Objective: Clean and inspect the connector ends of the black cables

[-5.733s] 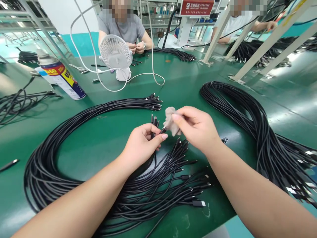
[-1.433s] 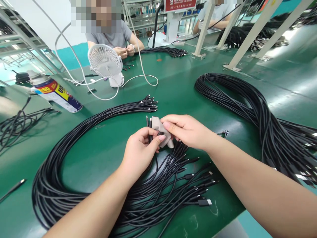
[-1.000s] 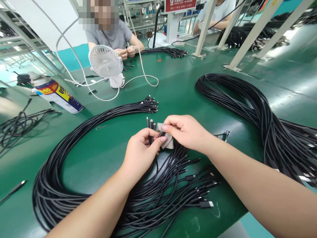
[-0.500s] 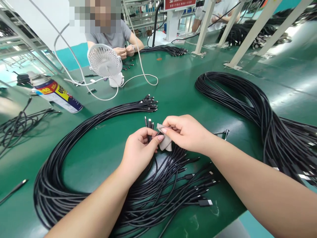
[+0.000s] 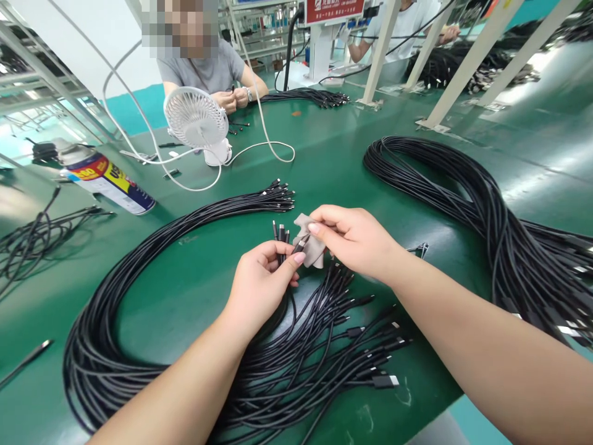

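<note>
My left hand (image 5: 265, 278) is closed around several black cables, whose plug ends (image 5: 281, 233) stick up above the fingers. Between its thumb and forefinger one cable connector (image 5: 299, 246) points toward the right. My right hand (image 5: 354, 238) pinches a grey cloth (image 5: 314, 248) close beside that connector; whether the cloth touches it I cannot tell. Below both hands spreads a fan of black cable ends (image 5: 324, 334) with metal-tipped plugs. Their long bundle (image 5: 99, 315) curves round to the left and ends in plugs (image 5: 278, 196) beyond my hands.
A second cable bundle (image 5: 486, 204) lies looped at the right. Toward the back left stand a white fan (image 5: 197, 120) with a trailing cord and a spray can (image 5: 109, 179). Loose cables (image 5: 34, 238) lie at the left. Across the green table (image 5: 333, 161) sits a person (image 5: 208, 74) handling cables.
My right hand has moved slightly up and away with the cloth, uncovering the connector tip in my left hand. The left hand has hardly moved.
</note>
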Available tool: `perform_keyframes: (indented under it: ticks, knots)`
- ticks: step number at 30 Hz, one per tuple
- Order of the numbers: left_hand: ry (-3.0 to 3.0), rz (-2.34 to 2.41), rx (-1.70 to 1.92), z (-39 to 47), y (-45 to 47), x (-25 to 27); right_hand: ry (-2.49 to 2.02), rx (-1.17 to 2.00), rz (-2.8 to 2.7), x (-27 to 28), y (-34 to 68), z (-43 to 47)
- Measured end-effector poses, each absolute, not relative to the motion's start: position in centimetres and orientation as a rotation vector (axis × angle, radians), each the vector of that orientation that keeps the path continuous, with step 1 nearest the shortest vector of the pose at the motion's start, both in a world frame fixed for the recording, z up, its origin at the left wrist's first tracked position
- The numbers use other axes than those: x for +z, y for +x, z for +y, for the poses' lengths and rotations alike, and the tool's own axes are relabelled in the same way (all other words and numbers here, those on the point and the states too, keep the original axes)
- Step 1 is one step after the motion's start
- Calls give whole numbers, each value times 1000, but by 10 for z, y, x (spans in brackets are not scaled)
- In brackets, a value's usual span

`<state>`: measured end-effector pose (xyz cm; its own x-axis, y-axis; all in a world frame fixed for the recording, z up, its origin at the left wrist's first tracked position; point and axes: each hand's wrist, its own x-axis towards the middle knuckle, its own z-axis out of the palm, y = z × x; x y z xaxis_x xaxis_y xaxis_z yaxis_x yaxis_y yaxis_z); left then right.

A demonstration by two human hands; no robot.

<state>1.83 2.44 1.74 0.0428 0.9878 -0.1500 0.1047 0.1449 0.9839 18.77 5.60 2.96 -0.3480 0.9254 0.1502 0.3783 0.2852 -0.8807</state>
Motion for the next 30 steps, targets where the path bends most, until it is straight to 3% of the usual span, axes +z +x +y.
perform_keyframes:
  ticks: [3, 7, 13, 19, 25, 30]
  knots:
    - [1201, 1285, 1016, 24, 17, 17, -1076, 1272, -1802, 29, 182, 52]
    - [1223, 1271, 998, 23, 16, 15, -1094, 1392, -1814, 28, 177, 50]
    - [1167, 1234, 988, 23, 16, 14, -1328, 920, -1997, 26, 177, 56]
    - [1074, 1197, 1070, 23, 19, 14, -1487, 723, -2108, 32, 183, 62]
    - [1009, 1079, 888, 22, 21, 10, -1711, 411, -2297, 39, 187, 66]
    - [1032, 1120, 937, 22, 19, 8, -1876, 500, -2596, 47, 189, 66]
